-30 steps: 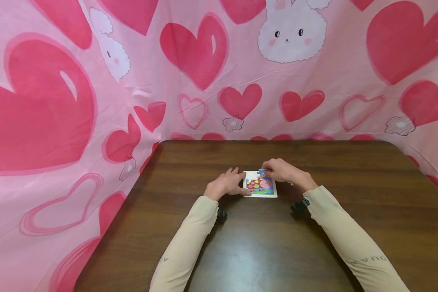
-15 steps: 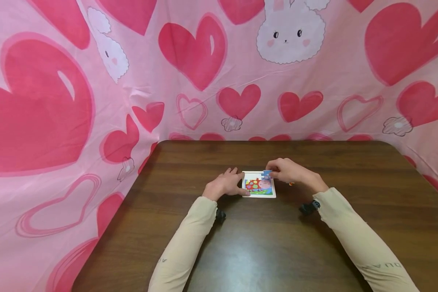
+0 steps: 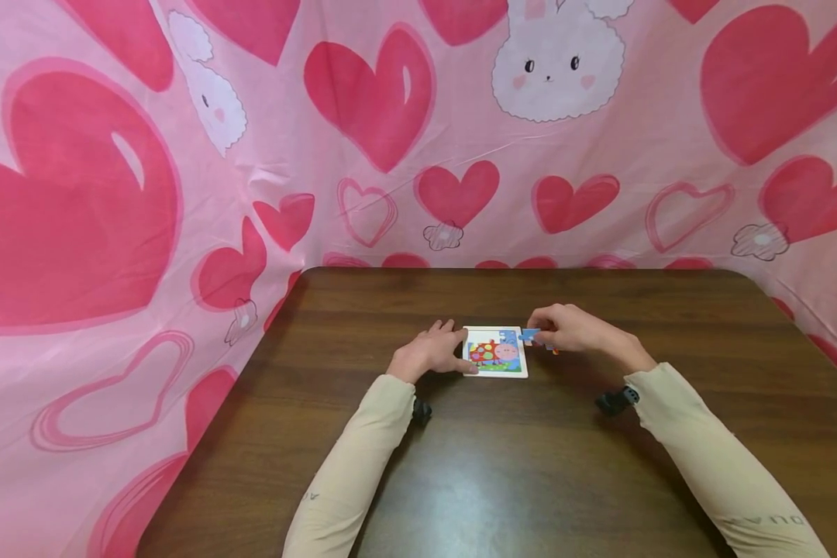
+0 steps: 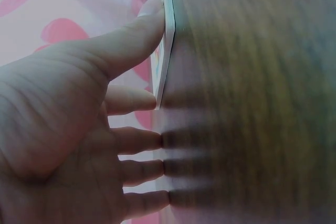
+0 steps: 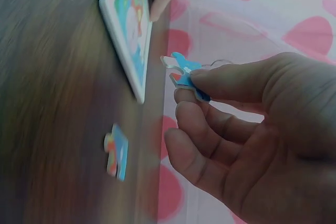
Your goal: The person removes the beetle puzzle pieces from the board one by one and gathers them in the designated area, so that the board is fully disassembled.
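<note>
A small jigsaw board (image 3: pixel 495 355) with a white rim lies on the table, showing a red spotted animal with a pink face. My left hand (image 3: pixel 428 353) is at its left side, thumb resting on the rim and fingers spread, their tips against the tabletop. Right of the board, my right hand (image 3: pixel 572 329) pinches a blue jigsaw piece (image 5: pixel 184 74) between thumb and forefinger, above the table. A second, blue and orange piece (image 5: pixel 118 153) lies on the table below that hand. Part of the board's upper left shows white.
The brown wooden table (image 3: pixel 453 480) reaches out around both arms. Behind it and to the left hangs a pink cloth (image 3: pixel 384 209) with hearts and rabbits.
My right hand has moved from over the board's top edge to its right, with a blue piece held; whether it is the same piece, I cannot tell. The left hand stays put.
</note>
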Demonstrator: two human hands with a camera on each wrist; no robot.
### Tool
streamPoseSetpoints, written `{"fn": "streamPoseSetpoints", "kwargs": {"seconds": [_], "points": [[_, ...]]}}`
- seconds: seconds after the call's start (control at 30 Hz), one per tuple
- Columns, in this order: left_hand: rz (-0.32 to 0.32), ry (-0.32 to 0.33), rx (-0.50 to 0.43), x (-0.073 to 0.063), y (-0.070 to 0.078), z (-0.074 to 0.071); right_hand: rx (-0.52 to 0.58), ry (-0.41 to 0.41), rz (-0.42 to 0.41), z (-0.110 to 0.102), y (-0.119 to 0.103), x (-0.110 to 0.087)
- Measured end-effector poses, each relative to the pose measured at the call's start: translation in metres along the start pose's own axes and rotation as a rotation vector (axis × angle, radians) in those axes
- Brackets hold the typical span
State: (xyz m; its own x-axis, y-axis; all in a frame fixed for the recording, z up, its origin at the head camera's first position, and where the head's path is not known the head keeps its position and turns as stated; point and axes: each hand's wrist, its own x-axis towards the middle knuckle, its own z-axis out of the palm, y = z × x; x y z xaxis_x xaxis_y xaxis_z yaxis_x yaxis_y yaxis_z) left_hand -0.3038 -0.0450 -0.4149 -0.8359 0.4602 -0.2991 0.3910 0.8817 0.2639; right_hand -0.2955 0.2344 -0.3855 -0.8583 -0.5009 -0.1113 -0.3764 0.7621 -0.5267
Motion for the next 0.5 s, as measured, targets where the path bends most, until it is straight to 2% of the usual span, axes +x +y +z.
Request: {"fn": "streamPoseSetpoints", "kwargs": {"seconds": [0.37,0.5], "points": [[-0.008,-0.005,-0.004,0.002,0.000,0.001,-0.066,0.070,-0.015,-0.008,0.020,-0.014],[-0.007,-0.009,-0.011,0.002,-0.001,0.001,-0.033,0.081,0.005,-0.008,0.026,-0.018]]}}
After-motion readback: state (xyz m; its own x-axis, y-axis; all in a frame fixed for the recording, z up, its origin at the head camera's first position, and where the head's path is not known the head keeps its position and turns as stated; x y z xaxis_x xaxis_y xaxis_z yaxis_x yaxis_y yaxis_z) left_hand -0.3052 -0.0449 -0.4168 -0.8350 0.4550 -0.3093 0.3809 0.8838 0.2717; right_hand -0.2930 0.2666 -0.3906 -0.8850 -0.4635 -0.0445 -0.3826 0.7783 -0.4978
